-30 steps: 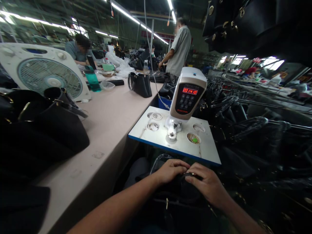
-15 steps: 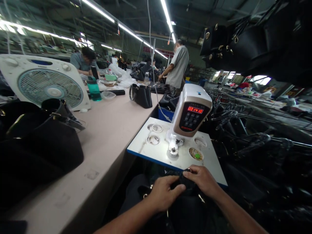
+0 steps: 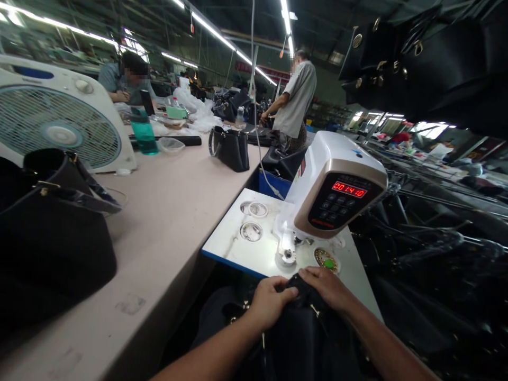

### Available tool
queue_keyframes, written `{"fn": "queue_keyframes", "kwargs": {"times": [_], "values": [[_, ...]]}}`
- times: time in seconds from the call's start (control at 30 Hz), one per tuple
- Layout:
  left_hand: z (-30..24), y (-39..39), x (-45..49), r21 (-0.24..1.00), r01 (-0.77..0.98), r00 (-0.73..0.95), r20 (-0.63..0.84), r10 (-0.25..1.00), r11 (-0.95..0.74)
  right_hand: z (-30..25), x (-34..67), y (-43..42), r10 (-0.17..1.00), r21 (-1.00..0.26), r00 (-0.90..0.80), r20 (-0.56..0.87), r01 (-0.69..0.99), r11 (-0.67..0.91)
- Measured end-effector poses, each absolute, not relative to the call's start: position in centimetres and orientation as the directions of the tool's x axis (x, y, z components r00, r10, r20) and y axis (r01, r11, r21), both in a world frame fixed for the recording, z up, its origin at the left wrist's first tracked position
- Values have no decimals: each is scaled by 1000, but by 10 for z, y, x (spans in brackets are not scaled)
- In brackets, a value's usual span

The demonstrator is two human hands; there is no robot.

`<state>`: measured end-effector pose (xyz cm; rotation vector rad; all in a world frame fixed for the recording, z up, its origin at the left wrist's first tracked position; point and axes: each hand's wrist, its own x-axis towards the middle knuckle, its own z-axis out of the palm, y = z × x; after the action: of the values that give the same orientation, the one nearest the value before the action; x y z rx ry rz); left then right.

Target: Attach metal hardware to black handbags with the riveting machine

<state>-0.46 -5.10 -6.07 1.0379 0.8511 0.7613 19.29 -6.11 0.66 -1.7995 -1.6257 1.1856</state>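
Note:
A black handbag (image 3: 297,338) with gold hardware lies in front of me, below the front edge of the white machine table. My left hand (image 3: 272,299) pinches the bag's upper edge between thumb and fingers. Close beside it, my right hand (image 3: 323,286) grips the same edge from the right. Just beyond my hands stands a white snap-setting machine (image 3: 337,185) with a red lit display reading 001410. Its small lower die (image 3: 288,254) is a short way ahead of the bag's edge, apart from it. Gold fasteners (image 3: 320,258) fill a round well in the table.
To the left runs a long pale table (image 3: 170,211) with a box fan (image 3: 59,127), a green bottle (image 3: 143,132) and black handbags (image 3: 230,148). Black bags hang at the upper right (image 3: 428,63). Two people work further back. A blue bin (image 3: 273,182) sits behind the machine table.
My view has moved closer to the machine, which looks larger. Both hands have shifted slightly with the bag's edge, now nearer the die and still gripping it.

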Motion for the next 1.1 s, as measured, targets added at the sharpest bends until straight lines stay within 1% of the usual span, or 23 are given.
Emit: {"fn": "queue_keyframes", "kwargs": {"times": [0.1,0.2,0.27,0.37,0.53,0.67,0.8,0.9,1.0,1.1], "values": [[-63,-42,-8,873,-165,545,-308,780,459,2,190,-61,969,-769,-24,-247,613,-181],[-65,-39,-9,844,-149,569,-353,743,515,-6,188,-62,978,-743,20,-206,648,-169],[-65,-41,-6,858,-152,564,-332,756,491,-11,188,-63,977,-723,60,-203,664,-191],[-63,-45,2,897,-132,505,-306,807,422,-13,190,-63,971,-706,89,-220,672,-222],[-55,-57,11,947,-59,407,-267,874,316,-8,191,-69,958,-740,91,-271,617,-268],[-58,-92,16,975,-14,329,-203,922,220,-7,190,-100,950,-738,108,-293,607,-296],[-64,-131,24,973,48,297,-228,927,224,-5,194,-139,932,-723,148,-330,596,-350],[-60,-141,25,972,86,298,-234,925,218,2,198,-155,926,-734,127,-356,575,-361],[-52,-140,19,972,97,289,-234,928,214,5,199,-159,928,-742,98,-359,573,-348],[-45,-133,11,974,126,277,-216,936,187,5,196,-154,943,-750,80,-324,585,-308]]}}
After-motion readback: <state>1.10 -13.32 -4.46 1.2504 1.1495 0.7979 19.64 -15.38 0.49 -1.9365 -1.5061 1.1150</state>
